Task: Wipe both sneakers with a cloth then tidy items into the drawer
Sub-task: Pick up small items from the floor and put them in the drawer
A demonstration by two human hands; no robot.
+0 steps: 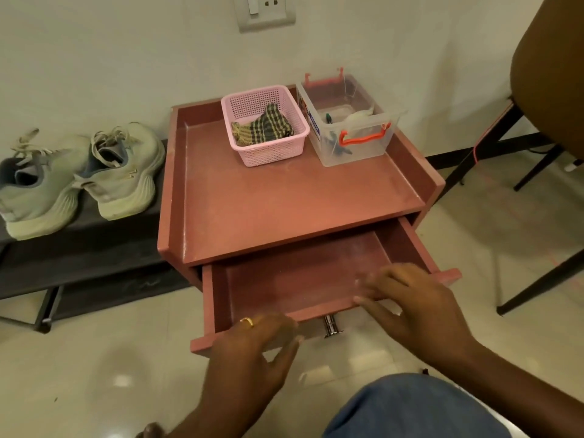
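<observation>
**Head view.** Red table (300,197), rimmed on its left, back and right edges. Its drawer (300,276) stands pulled out under the open front edge.

- **Hands:** The left hand (252,346) rests at the drawer's front panel, left of the chrome knob (330,327), fingers loose and grasping nothing. The right hand (414,308) lies over the panel's right part, fingers straight and likewise released.
- **Table back:** A checked cloth (265,128) sits in a pink basket (271,153), with a clear box (354,150) just beside it.
- **Left of the table:** Two sneakers (126,172) stand on a dark rack (79,254).
- **Right of the table:** A chair (550,74), with pale floor between.
</observation>
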